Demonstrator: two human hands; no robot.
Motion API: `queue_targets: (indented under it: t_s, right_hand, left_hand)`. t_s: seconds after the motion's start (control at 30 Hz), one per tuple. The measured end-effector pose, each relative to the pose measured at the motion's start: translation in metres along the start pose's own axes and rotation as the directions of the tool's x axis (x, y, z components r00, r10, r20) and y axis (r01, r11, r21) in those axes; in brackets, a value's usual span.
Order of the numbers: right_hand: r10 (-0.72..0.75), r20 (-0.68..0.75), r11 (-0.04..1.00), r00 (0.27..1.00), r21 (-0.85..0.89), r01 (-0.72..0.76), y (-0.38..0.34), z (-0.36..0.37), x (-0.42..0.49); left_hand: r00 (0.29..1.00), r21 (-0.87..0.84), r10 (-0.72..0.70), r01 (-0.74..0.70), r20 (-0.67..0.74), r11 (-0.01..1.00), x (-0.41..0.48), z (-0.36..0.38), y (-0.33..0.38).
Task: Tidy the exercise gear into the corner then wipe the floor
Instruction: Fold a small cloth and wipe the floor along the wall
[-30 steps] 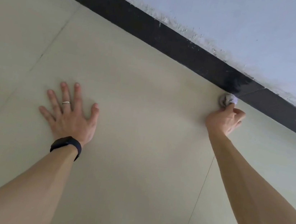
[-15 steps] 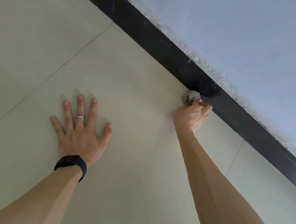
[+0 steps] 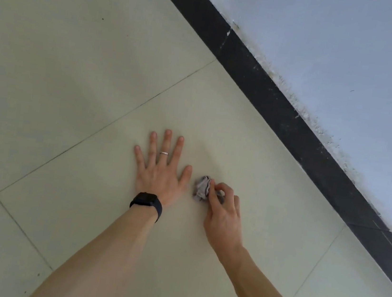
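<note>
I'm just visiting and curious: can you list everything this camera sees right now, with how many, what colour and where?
floor tiles: several, cream, filling the left and lower view, thin dark joints between them
skirting board: one, black, running diagonally from the top centre to the right edge
wall: one, pale blue, upper right, above the skirting board
cloth: one, grey, crumpled on the floor between the two hands
ring: one, silver, on a finger of the left hand
wristband: one, black, on the left wrist
left hand: one, flat on the floor, fingers spread
right hand: one, pinching the cloth
</note>
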State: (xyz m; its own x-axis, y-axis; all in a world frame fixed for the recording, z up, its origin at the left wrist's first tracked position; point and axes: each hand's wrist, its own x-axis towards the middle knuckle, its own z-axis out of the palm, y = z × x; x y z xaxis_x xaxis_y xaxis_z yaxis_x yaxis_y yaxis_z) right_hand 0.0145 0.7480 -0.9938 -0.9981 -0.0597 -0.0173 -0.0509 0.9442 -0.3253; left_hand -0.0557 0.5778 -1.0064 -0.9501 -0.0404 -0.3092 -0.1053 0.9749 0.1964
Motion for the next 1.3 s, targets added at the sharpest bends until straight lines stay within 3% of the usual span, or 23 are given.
queue_targets:
  t_s: [0.13, 0.2, 0.27, 0.33, 0.37, 0.47, 0.53, 0.6, 0.63, 0.7, 0.77, 0.8, 0.83, 0.9, 0.97, 1.0, 1.03, 1.1, 1.17, 1.2, 1.23, 1.27, 1.3]
  right_hand:
    - [-0.029, -0.028, 0.999, 0.999, -0.029, 0.028, 0.003, 0.002, 0.001]
    - [-0.011, -0.023, 0.999, 1.0, -0.03, 0.01, 0.003, -0.002, 0.008]
    - [0.12, -0.014, 0.993, 0.993, -0.019, -0.12, -0.009, -0.003, 0.036]
    - [0.312, 0.008, 0.95, 0.95, 0.032, -0.312, -0.026, 0.005, 0.07]
    - [0.322, 0.014, 0.945, 0.946, 0.045, -0.323, -0.043, 0.01, 0.079]
    - [-0.035, 0.022, 0.997, 0.999, 0.062, 0.034, -0.109, 0.035, 0.069]
    - [-0.274, 0.095, 0.961, 0.957, 0.065, 0.269, -0.12, 0.046, 0.05]
    - [-0.367, 0.108, 0.93, 0.924, 0.063, 0.362, -0.106, 0.042, 0.061]
    - [-0.336, 0.095, 0.942, 0.937, 0.038, 0.334, -0.097, 0.038, 0.075]
    - [-0.096, 0.022, 0.995, 0.995, 0.017, 0.095, -0.086, 0.029, 0.113]
    - [0.211, -0.018, 0.977, 0.977, 0.03, -0.21, -0.094, 0.035, 0.149]
    - [0.248, -0.026, 0.968, 0.968, 0.035, -0.248, -0.113, 0.039, 0.157]
    - [0.179, -0.033, 0.983, 0.983, 0.056, -0.177, -0.139, 0.045, 0.157]
    - [-0.161, -0.002, 0.978, 0.987, 0.136, 0.16, -0.189, 0.064, 0.139]
    - [-0.493, 0.079, 0.863, 0.866, 0.169, 0.476, -0.217, 0.079, 0.125]
    - [-0.577, 0.109, 0.813, 0.81, 0.174, 0.556, -0.223, 0.081, 0.134]
    - [-0.604, 0.112, 0.795, 0.789, 0.156, 0.586, -0.223, 0.081, 0.153]
    - [-0.486, 0.06, 0.873, 0.872, 0.085, 0.48, -0.225, 0.08, 0.202]
    - [-0.141, 0.006, 0.989, 0.99, 0.046, 0.14, -0.232, 0.08, 0.246]
    - [0.001, 0.014, 0.999, 1.0, 0.039, -0.002, -0.245, 0.084, 0.254]
    - [0.028, 0.018, 0.997, 0.999, 0.065, -0.03, -0.264, 0.088, 0.251]
    - [-0.065, 0.019, 0.992, 0.998, 0.11, 0.063, -0.284, 0.095, 0.24]
    - [-0.263, 0.021, 0.956, 0.965, 0.141, 0.257, -0.301, 0.103, 0.223]
  left_hand:
    - [0.98, -0.191, 0.15, -0.124, 0.131, 0.974, 0.004, -0.021, -0.019]
    - [0.987, -0.264, 0.158, -0.146, 0.027, 0.953, -0.006, -0.035, -0.06]
    - [0.994, -0.207, 0.022, -0.044, -0.108, 0.977, -0.022, -0.046, -0.123]
    - [0.981, -0.138, -0.148, 0.13, -0.125, 0.982, -0.038, -0.05, -0.194]
    - [0.972, -0.114, -0.214, 0.202, -0.098, 0.973, -0.044, -0.051, -0.223]
    - [0.958, -0.084, -0.282, 0.277, -0.053, 0.957, -0.047, -0.046, -0.266]
    - [0.952, -0.086, -0.291, 0.284, -0.089, 0.955, -0.046, -0.041, -0.267]
    - [0.951, -0.099, -0.291, 0.281, -0.103, 0.955, -0.044, -0.041, -0.266]
    - [0.95, -0.106, -0.294, 0.283, -0.105, 0.953, -0.045, -0.041, -0.268]
    - [0.949, -0.098, -0.294, 0.284, -0.112, 0.954, -0.044, -0.039, -0.27]
    - [0.95, -0.107, -0.296, 0.285, -0.101, 0.952, -0.043, -0.04, -0.271]
    - [0.951, -0.112, -0.293, 0.282, -0.102, 0.953, -0.043, -0.04, -0.27]
    - [0.95, -0.113, -0.292, 0.281, -0.107, 0.953, -0.042, -0.039, -0.27]
    - [0.95, -0.117, -0.296, 0.284, -0.103, 0.952, -0.041, -0.04, -0.271]
    - [0.95, -0.136, -0.29, 0.275, -0.112, 0.952, -0.041, -0.039, -0.272]
    - [0.95, -0.142, -0.289, 0.272, -0.119, 0.952, -0.041, -0.038, -0.272]
    - [0.949, -0.141, -0.29, 0.273, -0.122, 0.952, -0.041, -0.038, -0.273]
    - [0.948, -0.141, -0.291, 0.273, -0.132, 0.952, -0.041, -0.036, -0.274]
    - [0.95, -0.147, -0.281, 0.261, -0.138, 0.954, -0.041, -0.035, -0.274]
    - [0.949, -0.151, -0.279, 0.257, -0.147, 0.955, -0.041, -0.033, -0.274]
    - [0.947, -0.151, -0.279, 0.256, -0.158, 0.955, -0.041, -0.033, -0.275]
    - [0.947, -0.152, -0.28, 0.257, -0.16, 0.954, -0.04, -0.034, -0.275]
    - [0.948, -0.153, -0.281, 0.258, -0.153, 0.954, -0.04, -0.034, -0.275]
